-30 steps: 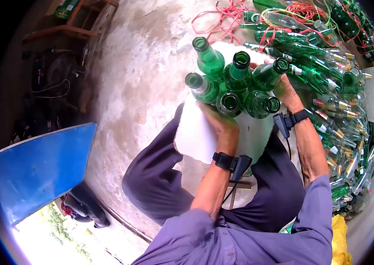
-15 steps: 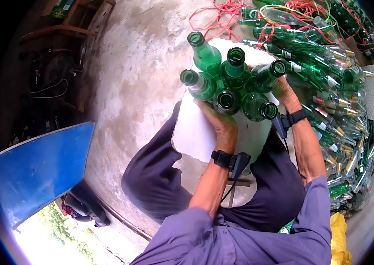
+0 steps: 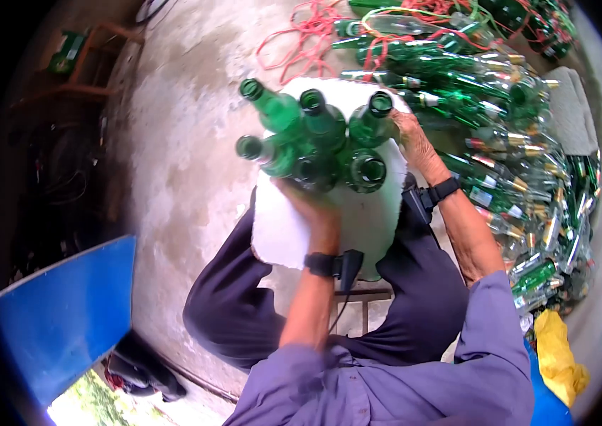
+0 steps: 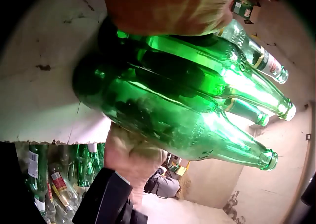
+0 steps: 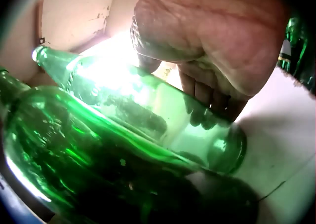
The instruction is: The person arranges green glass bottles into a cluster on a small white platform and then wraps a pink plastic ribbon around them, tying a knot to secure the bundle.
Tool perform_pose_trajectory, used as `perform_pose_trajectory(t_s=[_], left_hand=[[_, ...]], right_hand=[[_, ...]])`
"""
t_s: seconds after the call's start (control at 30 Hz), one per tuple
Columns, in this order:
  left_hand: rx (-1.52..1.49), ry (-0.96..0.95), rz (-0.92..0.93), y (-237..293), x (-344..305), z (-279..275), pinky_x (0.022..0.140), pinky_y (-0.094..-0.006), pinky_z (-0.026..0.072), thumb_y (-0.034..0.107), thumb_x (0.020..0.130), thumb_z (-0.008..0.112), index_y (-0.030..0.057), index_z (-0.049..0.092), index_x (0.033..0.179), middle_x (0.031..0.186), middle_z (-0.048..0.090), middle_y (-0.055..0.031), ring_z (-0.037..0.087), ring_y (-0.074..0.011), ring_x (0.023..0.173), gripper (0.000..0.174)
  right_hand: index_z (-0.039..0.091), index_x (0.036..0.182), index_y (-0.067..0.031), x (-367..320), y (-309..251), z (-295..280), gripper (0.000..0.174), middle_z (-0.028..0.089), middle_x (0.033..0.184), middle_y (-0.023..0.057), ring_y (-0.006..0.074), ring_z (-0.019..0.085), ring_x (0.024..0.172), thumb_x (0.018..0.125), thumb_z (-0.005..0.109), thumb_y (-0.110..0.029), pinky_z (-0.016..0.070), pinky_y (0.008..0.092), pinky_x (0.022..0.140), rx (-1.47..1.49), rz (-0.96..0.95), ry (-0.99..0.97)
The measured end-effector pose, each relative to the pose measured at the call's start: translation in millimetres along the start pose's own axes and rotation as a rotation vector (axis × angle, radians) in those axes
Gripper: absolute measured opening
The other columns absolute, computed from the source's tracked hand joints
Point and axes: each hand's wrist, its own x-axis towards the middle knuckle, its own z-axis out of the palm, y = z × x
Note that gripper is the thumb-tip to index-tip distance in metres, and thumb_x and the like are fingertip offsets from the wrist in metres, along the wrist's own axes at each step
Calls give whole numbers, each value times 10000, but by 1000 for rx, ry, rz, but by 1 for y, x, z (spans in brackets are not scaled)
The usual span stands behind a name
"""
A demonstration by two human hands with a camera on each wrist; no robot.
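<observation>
Several green bottles (image 3: 322, 128) stand close together on a white board (image 3: 322, 231) above the person's legs. The left hand (image 3: 313, 207) is against the near left side of the group; its fingers are hidden by the glass. In the left wrist view, the heel of that hand (image 4: 173, 9) lies along a green bottle (image 4: 158, 120). At the far right of the group, the right hand (image 3: 416, 145) is round the outer side of a bottle (image 3: 370, 129). The right wrist view shows the right hand (image 5: 212, 41) with curled fingers against a bottle (image 5: 143, 110).
Many green and clear bottles (image 3: 457, 92) lie heaped at the right, with red cord (image 3: 301, 39) at the top. A grey block (image 3: 572, 110) is beside the heap. A blue panel (image 3: 73, 305) stands at the left; yellow cloth (image 3: 558, 355) lies lower right.
The head view has shifted, so most things appear further left. The near right bottle looks more upright, and the mouths of the two right bottles stand more nearly in line. Both hands remain at the group.
</observation>
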Motion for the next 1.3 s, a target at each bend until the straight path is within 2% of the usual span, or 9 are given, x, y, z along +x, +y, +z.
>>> perform_pose_trajectory(t_s=[0.07,0.2,0.27,0.33,0.43,0.57,0.83,1.17,1.3], left_hand=[[117,-41,11,6,4,-7,988,-384,387,527,999,392,105,514,1313,1239,582,-68,530,-224,1133,541],[37,-30,-50,10,22,-35,996,-357,353,546,1007,337,70,525,1292,1208,601,-60,521,-212,1120,587],[104,99,-47,16,20,-37,1071,-364,285,565,1002,325,46,432,1386,1357,506,-107,447,-238,1244,654],[138,155,-59,19,20,-41,1109,-367,250,574,1000,319,34,385,1434,1432,459,-130,410,-251,1307,696],[354,57,14,20,25,-66,1195,-390,77,480,986,360,-13,179,1495,1587,113,-244,105,-293,1487,731],[461,27,60,21,25,-77,1177,-409,142,486,994,353,-11,181,1498,1571,178,-227,163,-298,1473,729],[593,1,134,20,16,-78,1135,-385,228,501,989,408,1,292,1452,1501,330,-163,289,-257,1424,691],[627,46,125,25,16,-76,1041,-353,318,495,959,498,-25,381,1356,1257,464,-123,439,-200,1165,664],[555,44,69,35,10,-71,922,-320,416,308,965,545,-37,408,1312,1193,508,-138,504,-218,1063,508]], right_hand=[[623,1243,-13,-18,-14,-9,437,690,1097,118,170,658,982,987,551,-360,521,289,853,696,495,254],[628,1194,18,-78,28,-53,446,711,1025,157,252,698,942,871,659,-287,543,336,823,88,620,403],[610,1221,6,-116,78,-66,459,708,1013,168,340,681,948,838,658,-244,532,414,853,-621,602,382],[580,1261,-26,-140,70,-77,471,670,1115,156,371,619,1036,832,635,-213,480,471,920,-788,754,352],[512,1301,-59,-180,102,-103,563,579,1241,131,322,506,1183,764,636,-171,391,469,981,-1144,647,324],[484,1322,-57,-207,110,-130,604,590,1218,122,327,516,1161,736,616,-121,389,500,963,-1285,571,48],[607,985,-32,-211,114,-127,176,607,954,136,283,565,990,839,558,-119,411,464,867,-1515,558,-212],[561,962,14,-224,68,-114,323,620,926,230,384,650,858,803,680,-240,533,474,724,-1175,589,-170],[600,954,33,-207,23,-109,316,639,937,253,391,657,883,795,683,-228,541,462,750,-1150,617,-184]])
